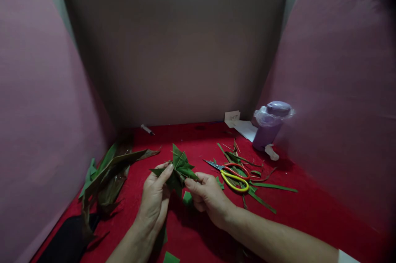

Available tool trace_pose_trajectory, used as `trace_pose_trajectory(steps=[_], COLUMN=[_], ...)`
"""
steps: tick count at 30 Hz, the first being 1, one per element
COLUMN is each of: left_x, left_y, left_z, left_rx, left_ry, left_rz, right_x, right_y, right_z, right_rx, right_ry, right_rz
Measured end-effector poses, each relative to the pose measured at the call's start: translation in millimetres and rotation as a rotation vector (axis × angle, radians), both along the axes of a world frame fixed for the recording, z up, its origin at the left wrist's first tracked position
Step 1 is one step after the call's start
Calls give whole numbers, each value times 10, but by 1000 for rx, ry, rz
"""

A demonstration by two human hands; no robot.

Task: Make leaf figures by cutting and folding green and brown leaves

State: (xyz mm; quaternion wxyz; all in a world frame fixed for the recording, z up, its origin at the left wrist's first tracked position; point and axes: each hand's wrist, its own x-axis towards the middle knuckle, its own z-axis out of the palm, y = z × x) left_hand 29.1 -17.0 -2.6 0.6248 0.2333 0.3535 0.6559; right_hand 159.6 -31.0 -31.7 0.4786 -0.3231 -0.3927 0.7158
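Note:
A pointed, star-like piece of folded green leaf [181, 162] is held up over the red cloth between both hands. My left hand [155, 197] pinches its left side, thumb on top. On its lower right, my right hand [208, 193] grips the folded leaf between thumb and fingers. Parts of the leaf piece are hidden behind the fingers. To the right of my right hand lie scissors [233, 175] with one red and one yellow handle, their blades pointing left. Beneath the hands a small green leaf scrap [187, 198] rests on the cloth.
Long leaves [111, 168] are heaped at the left, beside a dark flat object [66, 238]. Leaf strips [262, 186] lie around the scissors. A purple bottle [268, 131] with clear plastic, white paper [246, 129] and a syringe-like tube [147, 129] stand or lie farther back.

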Motion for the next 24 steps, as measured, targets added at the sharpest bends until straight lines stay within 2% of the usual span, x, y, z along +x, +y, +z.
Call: trace_pose_trajectory(steps=[9,24], left_x=[31,35], left_y=[0,-18], left_z=[-19,-47], left_rx=[-30,-6], left_ry=[20,61], left_rz=[31,3], right_x=[-2,2], right_y=[-16,0], right_z=[64,33], right_rx=[-33,-31], right_ry=[-27,-43], right_rz=[-31,-26])
